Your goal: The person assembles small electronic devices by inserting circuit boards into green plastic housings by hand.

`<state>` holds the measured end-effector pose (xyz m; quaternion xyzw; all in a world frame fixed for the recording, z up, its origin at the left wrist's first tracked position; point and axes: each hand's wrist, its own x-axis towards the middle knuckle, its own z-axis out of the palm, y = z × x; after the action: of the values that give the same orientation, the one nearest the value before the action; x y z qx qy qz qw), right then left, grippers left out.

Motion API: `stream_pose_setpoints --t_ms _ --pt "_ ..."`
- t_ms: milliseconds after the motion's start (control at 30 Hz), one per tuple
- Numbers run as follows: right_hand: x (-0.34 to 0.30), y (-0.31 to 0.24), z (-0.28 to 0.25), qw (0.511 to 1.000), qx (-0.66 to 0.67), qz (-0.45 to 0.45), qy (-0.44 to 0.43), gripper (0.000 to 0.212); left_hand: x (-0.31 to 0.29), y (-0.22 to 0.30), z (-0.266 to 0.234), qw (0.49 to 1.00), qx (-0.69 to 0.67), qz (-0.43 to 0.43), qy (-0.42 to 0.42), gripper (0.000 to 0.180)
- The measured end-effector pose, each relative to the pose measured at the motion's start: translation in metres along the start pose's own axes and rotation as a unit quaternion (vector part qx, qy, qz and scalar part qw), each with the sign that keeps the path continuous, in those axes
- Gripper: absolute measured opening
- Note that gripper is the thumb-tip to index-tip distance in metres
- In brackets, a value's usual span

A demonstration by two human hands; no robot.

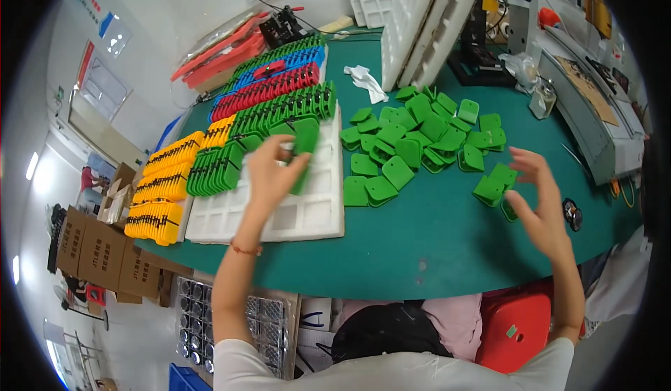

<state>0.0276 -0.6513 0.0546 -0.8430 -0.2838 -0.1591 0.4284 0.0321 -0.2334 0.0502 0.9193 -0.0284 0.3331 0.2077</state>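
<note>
My left hand pinches a green plastic piece, slightly blurred, above the white compartment tray. Rows of green pieces with black parts stand upright in that tray, close to this hand. At the right, my right hand is open, thumb and fingers apart, beside a few green pieces on the green table. Left of it lies a loose heap of similar rounded green pieces.
Yellow pieces fill the tray's left side; red ones and blue ones stand behind. White trays lean at the back. A grey machine stands right, near a small round black object. White tissue lies behind the heap.
</note>
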Motion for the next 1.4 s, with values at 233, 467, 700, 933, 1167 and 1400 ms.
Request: stream_pose_setpoints --t_ms 233,467,700,933,1167,1400 --pt "-0.032 0.024 -0.061 0.977 -0.172 0.093 0.081 0.028 0.006 -0.132 -0.035 0.949 0.307 -0.017 0.071 0.036" --pt "-0.051 0.043 -0.084 0.954 -0.251 0.135 0.093 0.034 0.003 -0.157 -0.036 0.925 0.374 -0.028 0.057 0.048" --pt "-0.092 0.084 -0.132 0.908 -0.324 0.234 -0.129 0.12 0.001 -0.178 -0.027 0.921 0.383 0.041 0.055 0.061" --pt "-0.085 0.108 -0.108 0.85 -0.323 0.391 -0.139 0.107 0.003 -0.069 -0.037 0.963 0.254 0.081 0.034 0.047" --pt "-0.072 0.124 -0.097 0.876 -0.345 0.323 -0.097 0.047 -0.02 0.058 -0.008 0.979 -0.088 0.141 -0.119 0.039" --pt "0.005 0.022 -0.017 0.981 -0.167 0.049 -0.081 0.039 -0.06 0.098 0.034 0.74 -0.547 -0.081 -0.382 0.04"
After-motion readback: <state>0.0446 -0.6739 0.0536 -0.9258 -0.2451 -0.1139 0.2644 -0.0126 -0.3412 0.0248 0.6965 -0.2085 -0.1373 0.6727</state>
